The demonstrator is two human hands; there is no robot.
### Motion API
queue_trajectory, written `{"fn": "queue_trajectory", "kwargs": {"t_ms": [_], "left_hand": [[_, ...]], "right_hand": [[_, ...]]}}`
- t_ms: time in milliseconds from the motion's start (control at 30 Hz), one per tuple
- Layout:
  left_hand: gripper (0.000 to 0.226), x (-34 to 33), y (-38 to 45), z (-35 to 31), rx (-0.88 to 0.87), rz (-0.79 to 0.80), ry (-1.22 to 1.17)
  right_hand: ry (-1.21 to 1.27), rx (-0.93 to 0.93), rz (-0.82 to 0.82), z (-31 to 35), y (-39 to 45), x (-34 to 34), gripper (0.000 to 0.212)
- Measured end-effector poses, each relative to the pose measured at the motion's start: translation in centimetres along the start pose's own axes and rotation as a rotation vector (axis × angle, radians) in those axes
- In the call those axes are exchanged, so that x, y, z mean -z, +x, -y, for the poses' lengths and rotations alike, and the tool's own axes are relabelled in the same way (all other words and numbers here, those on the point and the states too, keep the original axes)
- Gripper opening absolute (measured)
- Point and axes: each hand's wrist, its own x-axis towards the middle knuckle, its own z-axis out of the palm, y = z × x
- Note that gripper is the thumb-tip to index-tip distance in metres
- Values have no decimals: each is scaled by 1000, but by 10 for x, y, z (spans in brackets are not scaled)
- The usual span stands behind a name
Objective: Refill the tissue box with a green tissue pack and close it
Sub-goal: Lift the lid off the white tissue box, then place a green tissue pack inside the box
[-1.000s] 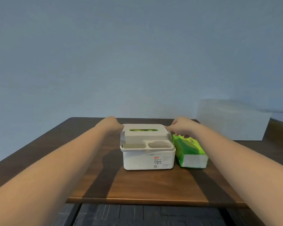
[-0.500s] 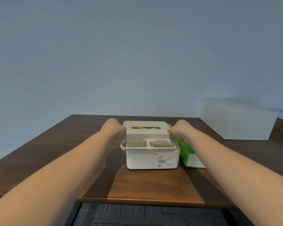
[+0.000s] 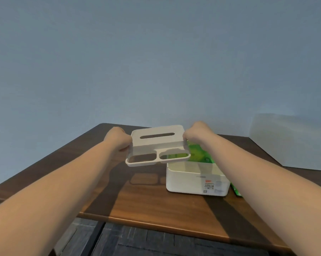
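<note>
1. We see the brown wooden table [image 3: 156, 206] running from the blue-grey wall to its near edge, with dark floor below.
2. A large white box [image 3: 289, 141] sits at the far right of the table, well apart from the rest.
3. The white tissue box [image 3: 193, 182] stands open on the table, right of centre, a label on its front wall.
4. We hold the white lid [image 3: 156, 145] in the air, up and to the left of the tissue box, tilted. It has a slot on top and two open compartments at its near edge.
5. A green tissue pack [image 3: 198, 154] shows behind the tissue box's front wall; we cannot tell whether it lies inside. A second green sliver [image 3: 236, 190] peeks out beside the box's right side.
6. Our left hand [image 3: 117, 138] grips the lid's left edge, fingers curled closed around it.
7. Our right hand [image 3: 198, 133] grips the lid's right edge, fingers likewise curled on it.
</note>
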Motion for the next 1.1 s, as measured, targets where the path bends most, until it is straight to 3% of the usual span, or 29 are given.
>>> {"fn": "queue_trajectory", "kwargs": {"t_ms": [67,200,367,533,833,1100], "left_hand": [[11,6,3,18,28,-13,-6],[11,14,11,51,61,-81,56],[18,23,27,73,95,-90,159],[19,14,42,97,126,-94,169],[17,-5,61,114,111,-91,189],[10,-2,57,106,14,-153,241]], "right_hand": [[-34,48,7,16,2,-13,5],[-141,108,39,42,10,-45,22],[-279,146,103,67,23,-75,4],[-496,95,262,79,43,-109,28],[-738,78,420,77,59,-136,31],[-548,33,367,76,57,-135,33]]}}
